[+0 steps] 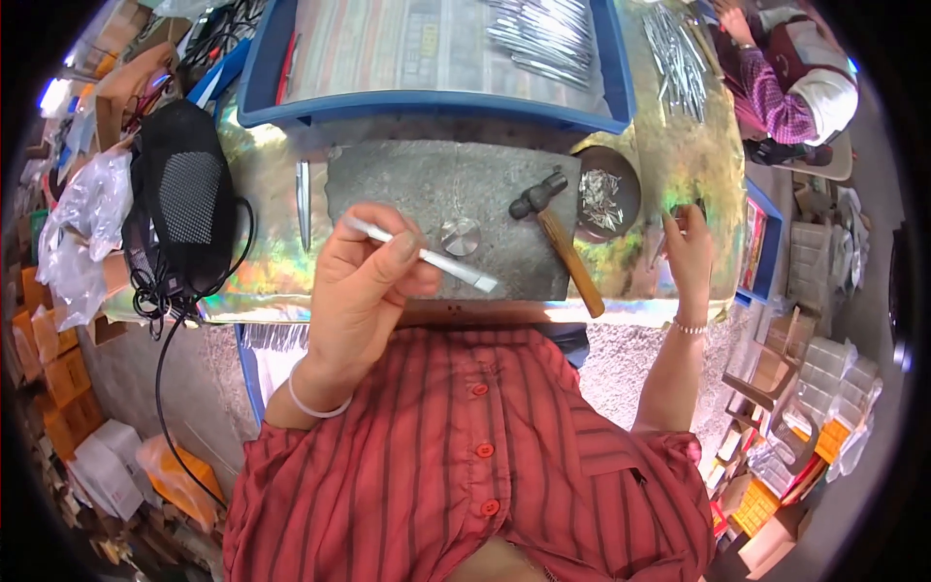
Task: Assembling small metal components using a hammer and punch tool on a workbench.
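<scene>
My left hand is raised over the near left part of a dark metal plate. Its fingers pinch a slim, silvery metal strip with a squared end, which slants down to the right. My right hand is at the right side of the table, fingers curled and pressed together. Something small and dark shows at its fingertips, too unclear to name. On the plate lies a round shiny metal disc. A hammer with a wooden handle rests across the plate's right edge. Beside it stands a dark bowl of small metal pins.
A blue tray at the back holds many thin metal strips. More metal strips lie right of it. One slim metal piece lies left of the plate. A black mesh bag with cables sits far left. Another person sits back right.
</scene>
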Tool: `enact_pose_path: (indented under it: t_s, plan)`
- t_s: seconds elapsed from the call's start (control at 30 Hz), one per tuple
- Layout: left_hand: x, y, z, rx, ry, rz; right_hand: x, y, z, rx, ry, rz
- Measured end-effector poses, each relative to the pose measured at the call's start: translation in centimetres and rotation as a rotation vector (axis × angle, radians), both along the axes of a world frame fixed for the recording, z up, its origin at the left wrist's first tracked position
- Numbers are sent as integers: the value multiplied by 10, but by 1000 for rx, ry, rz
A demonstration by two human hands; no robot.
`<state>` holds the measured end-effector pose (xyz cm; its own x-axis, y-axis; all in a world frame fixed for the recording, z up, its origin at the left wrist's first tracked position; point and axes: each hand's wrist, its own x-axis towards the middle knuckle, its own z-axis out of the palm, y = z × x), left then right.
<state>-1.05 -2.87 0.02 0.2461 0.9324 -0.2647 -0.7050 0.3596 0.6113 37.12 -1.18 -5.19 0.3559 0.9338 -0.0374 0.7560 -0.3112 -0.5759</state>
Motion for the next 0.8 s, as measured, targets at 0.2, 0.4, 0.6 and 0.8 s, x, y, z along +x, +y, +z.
enact_pose_path:
  t_s: [0.2,0.4,0.6,0.8]
  plan:
    - [9,-14,-12,-125,-174,-52,-129,-37,61,127,739,282]
    - [11,-23,-19,-38,36,-303,-192,-34,52,11,1347,413]
    - [-14,-30,2,20,281,-418,-216,-23,58,-311,1373,390]
    - [-25,-29,-3,-142,12,-459,-228,-12,60,-451,1392,418]
